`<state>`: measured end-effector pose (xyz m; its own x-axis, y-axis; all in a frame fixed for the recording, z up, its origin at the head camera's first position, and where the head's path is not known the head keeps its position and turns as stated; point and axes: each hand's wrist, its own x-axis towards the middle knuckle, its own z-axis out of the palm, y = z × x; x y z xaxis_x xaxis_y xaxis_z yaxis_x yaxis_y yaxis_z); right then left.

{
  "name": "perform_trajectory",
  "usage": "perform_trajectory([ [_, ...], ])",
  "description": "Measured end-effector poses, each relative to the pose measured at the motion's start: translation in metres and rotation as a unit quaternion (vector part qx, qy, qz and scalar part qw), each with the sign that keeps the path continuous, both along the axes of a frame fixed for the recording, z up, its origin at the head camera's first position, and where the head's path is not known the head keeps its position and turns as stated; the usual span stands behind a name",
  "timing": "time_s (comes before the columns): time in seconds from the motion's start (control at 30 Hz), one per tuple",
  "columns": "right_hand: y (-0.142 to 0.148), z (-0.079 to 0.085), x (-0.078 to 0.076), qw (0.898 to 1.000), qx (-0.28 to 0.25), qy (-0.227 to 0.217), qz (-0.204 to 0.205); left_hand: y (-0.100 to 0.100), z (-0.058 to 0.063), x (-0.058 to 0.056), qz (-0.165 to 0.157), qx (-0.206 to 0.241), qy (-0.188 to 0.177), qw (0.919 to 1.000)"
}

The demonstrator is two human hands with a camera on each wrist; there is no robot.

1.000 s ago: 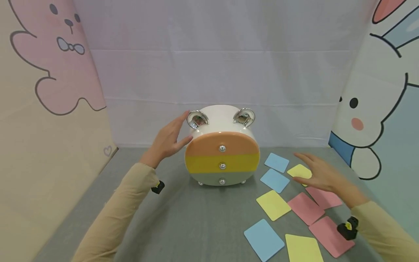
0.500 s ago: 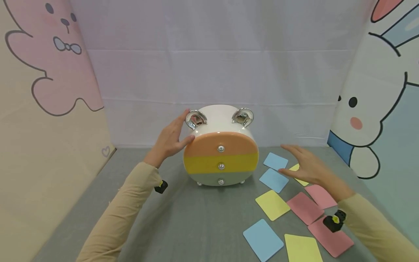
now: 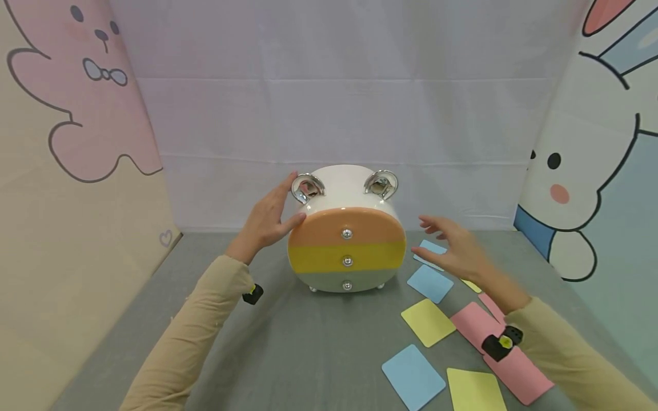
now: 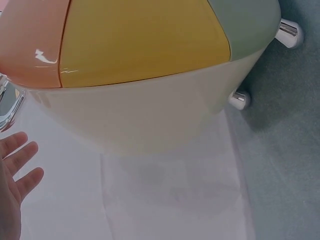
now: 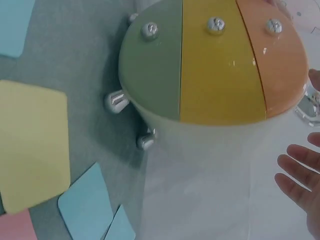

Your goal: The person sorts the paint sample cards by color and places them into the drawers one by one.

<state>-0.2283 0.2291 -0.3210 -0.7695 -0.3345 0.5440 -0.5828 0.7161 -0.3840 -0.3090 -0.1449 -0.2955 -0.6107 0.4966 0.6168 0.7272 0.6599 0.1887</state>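
Drawer box [image 3: 347, 248] stands upright at centre of the head frame, on the grey table [image 3: 308, 348]; its orange panel [image 3: 320, 229], yellow panel [image 3: 319, 258] and green panel [image 3: 321, 279] sit flush, drawers apparently closed. Left hand [image 3: 263, 224], left of centre: fingers extended, thumb spread, grasping nothing; thumb tip lies at the box's upper edge, fingertips beside the left silver ear [image 3: 308, 187]. Whether those fingertips bear on the shell cannot be told, the ear being in the way. Right hand [image 3: 457, 249], right of centre: fingers loosely bent, nothing in them, apart from the box and in front of the upper blue card [image 3: 434, 246]. Step in hand, as judged: placing the hands about the box. Method: use the left palm as a light side brace, low on the white shell, since the ears look like poor handholds. Bring the right hand in above card level so that the lower blue card [image 3: 430, 283] is not swept. If a knob is to be handled, pinch it squarely and draw straight out; the small silver feet [image 5: 116, 102] may slide under a sideways pull.
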Motion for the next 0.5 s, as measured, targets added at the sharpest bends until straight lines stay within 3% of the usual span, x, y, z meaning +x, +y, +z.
perform_trajectory([
  [0.23, -0.042, 0.008, 0.002, 0.992, -0.101, 0.068, 0.033, -0.001, -0.001, 0.0, 0.003, 0.0, 0.001, 1.0],
  [0.5, -0.08, 0.001, 0.0, 0.98, -0.162, 0.096, 0.065, -0.001, -0.002, -0.001, 0.0, 0.0, 0.008, 1.0],
])
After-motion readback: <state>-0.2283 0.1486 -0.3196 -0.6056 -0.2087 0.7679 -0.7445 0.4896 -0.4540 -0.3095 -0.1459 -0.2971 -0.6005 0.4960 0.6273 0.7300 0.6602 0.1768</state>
